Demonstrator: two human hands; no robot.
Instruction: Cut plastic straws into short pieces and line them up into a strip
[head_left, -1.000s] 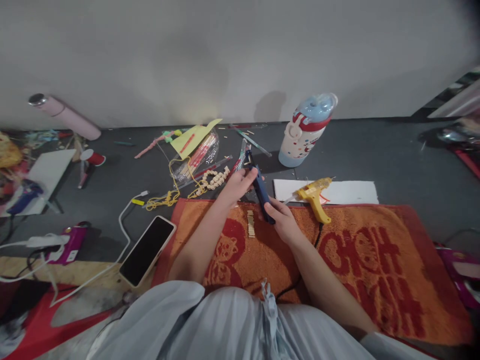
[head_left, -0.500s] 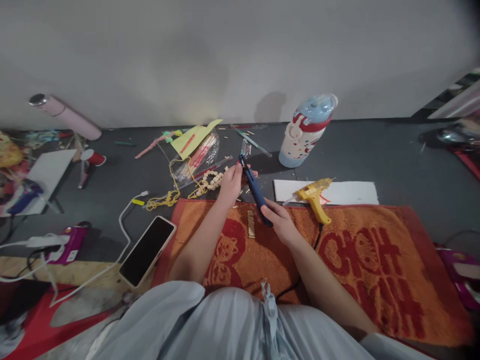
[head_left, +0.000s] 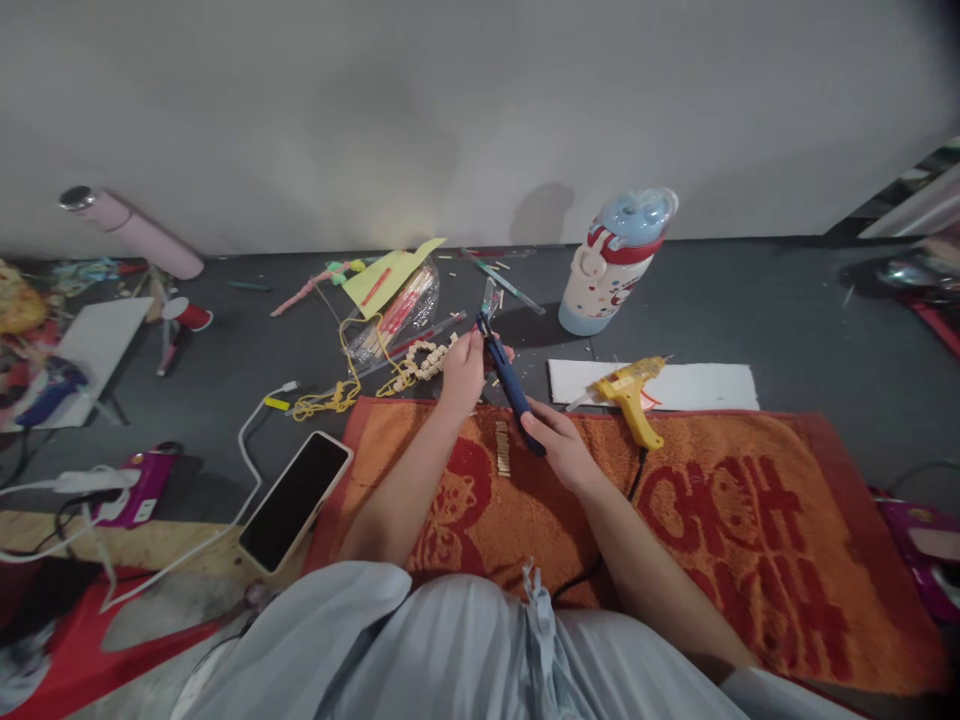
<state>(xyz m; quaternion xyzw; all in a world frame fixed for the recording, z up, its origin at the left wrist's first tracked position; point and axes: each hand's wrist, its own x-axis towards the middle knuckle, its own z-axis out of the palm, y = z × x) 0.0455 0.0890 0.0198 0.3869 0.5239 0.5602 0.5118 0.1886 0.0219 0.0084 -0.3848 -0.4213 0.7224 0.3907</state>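
My right hand (head_left: pixel 561 440) is wrapped round the handles of dark blue pliers (head_left: pixel 510 385), which slant up and to the left over the table. My left hand (head_left: pixel 465 372) is closed in a pinch beside the jaws; what it grips there is too small to make out. Below the hands, a short column of cut wooden stick pieces (head_left: pixel 502 448) lies on the orange towel (head_left: pixel 675 480). A ring of joined stick pieces (head_left: pixel 424 362) rests left of my left hand. Tiny bits are scattered under the jaws.
A yellow glue gun (head_left: pixel 632 393) lies across a white board (head_left: pixel 705 386) on the right. Behind it stands a water bottle (head_left: pixel 615 262). A bag of sticks (head_left: pixel 397 315) with yellow paper (head_left: pixel 394 280) is at the back. At left lie a phone (head_left: pixel 296 502) and white cable (head_left: pixel 251 450).
Both hands stay in nearly the same place. The jaw end of the pliers has shifted very slightly to the left.
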